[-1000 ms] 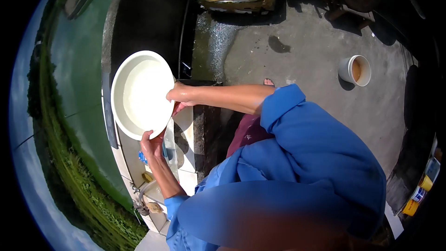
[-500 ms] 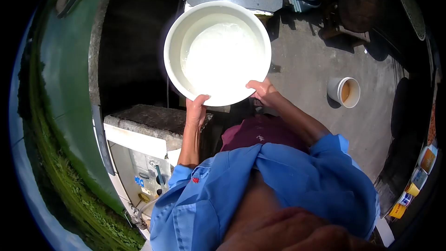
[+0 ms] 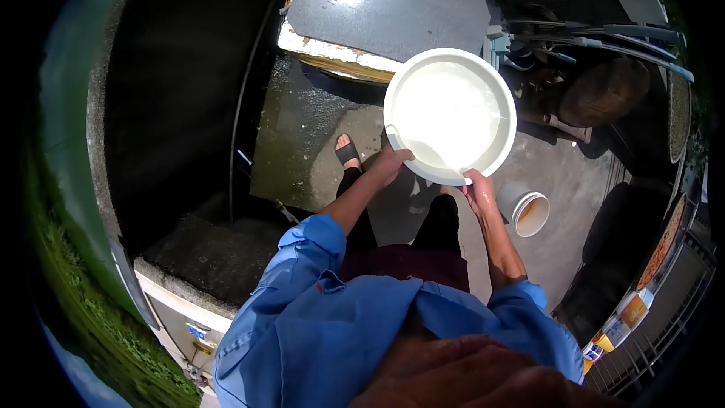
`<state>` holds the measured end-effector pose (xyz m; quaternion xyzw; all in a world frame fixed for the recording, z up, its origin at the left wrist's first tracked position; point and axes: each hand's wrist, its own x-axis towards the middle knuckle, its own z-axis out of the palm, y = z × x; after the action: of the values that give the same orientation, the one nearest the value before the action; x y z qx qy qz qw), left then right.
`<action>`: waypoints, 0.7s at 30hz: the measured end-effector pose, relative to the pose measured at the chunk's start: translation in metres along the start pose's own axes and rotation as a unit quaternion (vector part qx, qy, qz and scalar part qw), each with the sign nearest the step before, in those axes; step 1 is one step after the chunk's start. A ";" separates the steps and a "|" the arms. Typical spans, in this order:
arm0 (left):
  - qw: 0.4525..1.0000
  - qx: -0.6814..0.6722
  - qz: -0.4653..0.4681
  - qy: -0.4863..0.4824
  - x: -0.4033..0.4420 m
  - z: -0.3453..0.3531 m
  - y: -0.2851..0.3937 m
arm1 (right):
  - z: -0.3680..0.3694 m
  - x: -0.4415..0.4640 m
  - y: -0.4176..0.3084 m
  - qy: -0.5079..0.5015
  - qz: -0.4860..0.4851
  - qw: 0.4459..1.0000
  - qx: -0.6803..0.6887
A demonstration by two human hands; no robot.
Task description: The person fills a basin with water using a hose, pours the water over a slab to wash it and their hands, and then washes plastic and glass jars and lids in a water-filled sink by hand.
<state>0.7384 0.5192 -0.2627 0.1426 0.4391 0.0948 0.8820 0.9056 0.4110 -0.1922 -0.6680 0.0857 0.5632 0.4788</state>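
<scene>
A wide white basin (image 3: 451, 54) is held out in front of my body, its inside glaring in the sun. What looks like clear water (image 3: 442, 117) lies in it. My left hand (image 3: 391, 165) grips the near left rim with the thumb over the edge. Lower right on the same rim, my right hand (image 3: 479, 193) is closed, thumb on top and fingers mostly hidden underneath. Just below and right of the basin a white bucket (image 3: 521, 208) sits on the concrete, brownish inside.
A grey slab (image 3: 393, 7) tops a block beyond the basin. Wet floor (image 3: 291, 132) spreads at the left, near my sandalled foot (image 3: 347, 151). A dark round object (image 3: 608, 91) and long-handled tools (image 3: 604, 36) stand at the right. A concrete ledge (image 3: 204, 264) is at lower left.
My body and view have turned right. The basin, still held in both hands, has swung right and is now closer to the bucket; the slab and wet floor show more fully.
</scene>
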 end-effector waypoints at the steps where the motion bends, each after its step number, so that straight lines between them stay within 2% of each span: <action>1: 1.000 -0.013 0.007 -0.014 0.010 0.002 0.006 | 0.002 0.016 -0.008 0.011 -0.017 1.000 -0.008; 4: 0.996 -0.059 0.063 0.017 0.052 0.003 0.003 | 0.006 0.062 -0.034 0.018 -0.047 0.999 -0.011; 6: 0.993 -0.064 0.087 0.043 0.078 0.005 0.003 | -0.006 0.102 -0.046 -0.054 -0.055 0.994 -0.075; 8: 0.988 -0.116 0.096 0.029 0.100 0.010 0.002 | -0.014 0.135 -0.065 -0.075 -0.041 0.986 -0.143; 10: 0.984 -0.134 0.099 0.058 0.118 0.024 0.006 | -0.013 0.145 -0.092 -0.096 -0.045 0.985 -0.137; 12: 0.984 -0.128 0.118 0.034 0.137 0.036 0.011 | -0.007 0.157 -0.113 -0.037 -0.049 0.986 -0.153; 18: 0.975 -0.117 0.173 0.077 0.174 0.066 0.030 | -0.026 0.200 -0.142 -0.084 -0.067 0.981 -0.164; 20: 0.971 0.008 0.210 0.118 0.183 0.059 0.040 | -0.017 0.212 -0.141 -0.062 -0.074 0.987 -0.126; 21: 0.969 0.005 0.211 0.128 0.176 0.061 0.053 | -0.017 0.222 -0.136 -0.054 -0.076 0.990 -0.108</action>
<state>0.8904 0.6099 -0.3415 0.2232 0.5085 0.2944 0.7778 1.0839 0.5646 -0.3049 -0.6891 -0.0528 0.5666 0.4486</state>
